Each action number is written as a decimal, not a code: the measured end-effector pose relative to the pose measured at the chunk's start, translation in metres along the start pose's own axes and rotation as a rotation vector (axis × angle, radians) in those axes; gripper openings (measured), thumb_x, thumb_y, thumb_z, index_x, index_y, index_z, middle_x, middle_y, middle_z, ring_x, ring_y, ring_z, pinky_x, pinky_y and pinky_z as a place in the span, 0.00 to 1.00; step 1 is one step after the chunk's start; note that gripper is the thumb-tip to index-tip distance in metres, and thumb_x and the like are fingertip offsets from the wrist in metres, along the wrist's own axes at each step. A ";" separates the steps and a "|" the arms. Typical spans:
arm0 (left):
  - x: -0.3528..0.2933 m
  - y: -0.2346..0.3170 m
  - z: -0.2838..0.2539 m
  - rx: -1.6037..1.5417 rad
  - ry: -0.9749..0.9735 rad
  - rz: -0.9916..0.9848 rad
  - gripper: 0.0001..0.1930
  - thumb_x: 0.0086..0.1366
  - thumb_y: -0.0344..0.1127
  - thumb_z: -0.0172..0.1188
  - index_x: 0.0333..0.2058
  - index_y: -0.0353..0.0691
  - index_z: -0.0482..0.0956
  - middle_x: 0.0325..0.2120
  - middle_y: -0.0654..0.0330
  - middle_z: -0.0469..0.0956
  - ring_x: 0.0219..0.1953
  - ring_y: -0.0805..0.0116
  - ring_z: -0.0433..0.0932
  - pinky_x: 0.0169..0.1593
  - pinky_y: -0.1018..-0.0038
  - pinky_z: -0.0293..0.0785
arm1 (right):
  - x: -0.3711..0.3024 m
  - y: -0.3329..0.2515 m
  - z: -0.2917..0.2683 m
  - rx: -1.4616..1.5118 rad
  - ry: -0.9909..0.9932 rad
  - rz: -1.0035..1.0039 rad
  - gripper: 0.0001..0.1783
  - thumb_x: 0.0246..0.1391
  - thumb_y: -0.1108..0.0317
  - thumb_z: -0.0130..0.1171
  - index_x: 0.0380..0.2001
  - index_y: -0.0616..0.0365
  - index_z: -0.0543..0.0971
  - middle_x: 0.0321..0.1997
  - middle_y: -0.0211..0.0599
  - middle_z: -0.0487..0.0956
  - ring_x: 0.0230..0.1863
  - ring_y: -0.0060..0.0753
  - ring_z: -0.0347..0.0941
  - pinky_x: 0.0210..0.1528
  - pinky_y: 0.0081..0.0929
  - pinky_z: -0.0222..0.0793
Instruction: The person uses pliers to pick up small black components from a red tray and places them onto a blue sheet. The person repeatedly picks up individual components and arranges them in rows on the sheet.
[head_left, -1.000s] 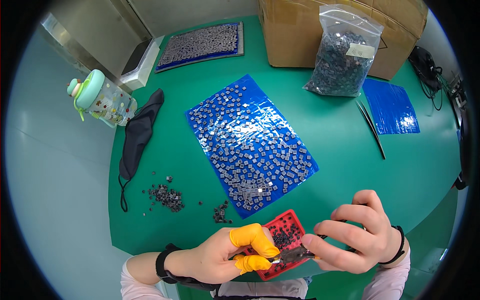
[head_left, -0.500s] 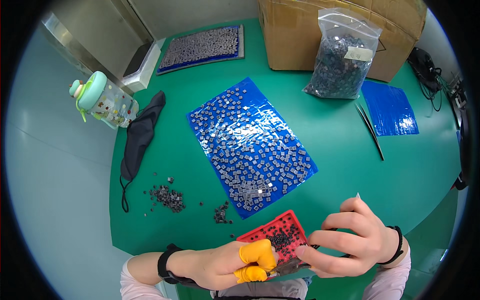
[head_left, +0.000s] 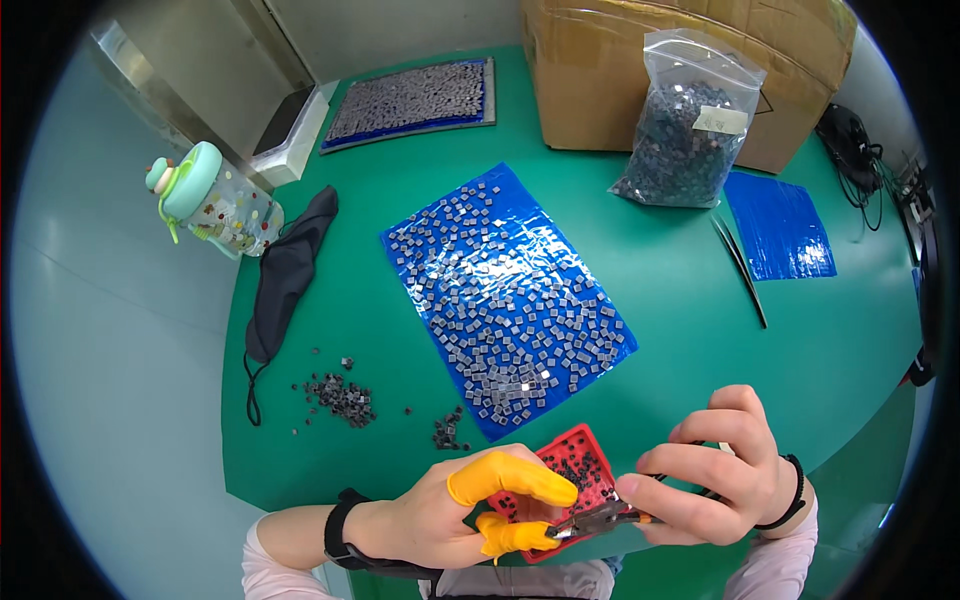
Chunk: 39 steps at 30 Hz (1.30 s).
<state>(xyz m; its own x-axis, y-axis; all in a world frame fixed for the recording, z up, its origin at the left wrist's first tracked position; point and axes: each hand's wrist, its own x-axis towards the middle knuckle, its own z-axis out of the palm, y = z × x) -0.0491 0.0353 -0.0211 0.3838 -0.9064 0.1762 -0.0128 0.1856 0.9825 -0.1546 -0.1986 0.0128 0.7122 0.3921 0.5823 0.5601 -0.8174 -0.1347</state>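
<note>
Item 1: tray [head_left: 598,455], red, shallow, rectangular; set aslant at the table's near edge, partly covered from my view.
Item 2: small black pieces [head_left: 570,470], loose, scattered over the tray floor.
Item 3: pliers [head_left: 600,517], dark metal head, orange at the handle; held over the tray's near part, nose leftward. I cannot make out the tip.

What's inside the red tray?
Red tray: small dark pieces scattered, red floor showing between some. Its near and left parts are partly covered by the left hand, yellow finger covers and pliers; contents under those can't be seen.
</note>
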 end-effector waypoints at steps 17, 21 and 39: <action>-0.004 0.028 -0.014 0.442 0.037 0.014 0.16 0.52 0.26 0.69 0.41 0.37 0.80 0.37 0.59 0.83 0.37 0.66 0.83 0.40 0.77 0.78 | 0.002 -0.003 0.006 0.045 -0.027 0.038 0.21 0.35 0.64 0.65 0.39 0.48 0.79 0.34 0.24 0.75 0.33 0.29 0.66 0.28 0.29 0.54; -0.004 0.028 -0.013 0.392 0.025 -0.024 0.16 0.51 0.26 0.69 0.41 0.36 0.80 0.37 0.58 0.83 0.37 0.65 0.83 0.39 0.76 0.79 | 0.002 -0.002 0.004 0.053 -0.042 0.033 0.21 0.35 0.63 0.65 0.39 0.48 0.79 0.34 0.25 0.74 0.33 0.29 0.66 0.28 0.29 0.55; -0.010 0.019 -0.003 0.317 0.086 0.018 0.13 0.48 0.24 0.65 0.36 0.39 0.83 0.32 0.60 0.84 0.30 0.68 0.83 0.33 0.79 0.78 | 0.001 -0.001 0.003 0.081 -0.040 -0.005 0.18 0.38 0.62 0.63 0.38 0.46 0.80 0.35 0.25 0.74 0.35 0.29 0.66 0.28 0.29 0.55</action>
<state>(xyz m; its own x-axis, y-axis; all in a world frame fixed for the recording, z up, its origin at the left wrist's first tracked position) -0.0506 0.0484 -0.0042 0.4575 -0.8661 0.2014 -0.3019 0.0618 0.9513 -0.1533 -0.1967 0.0112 0.7244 0.4142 0.5512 0.5954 -0.7789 -0.1972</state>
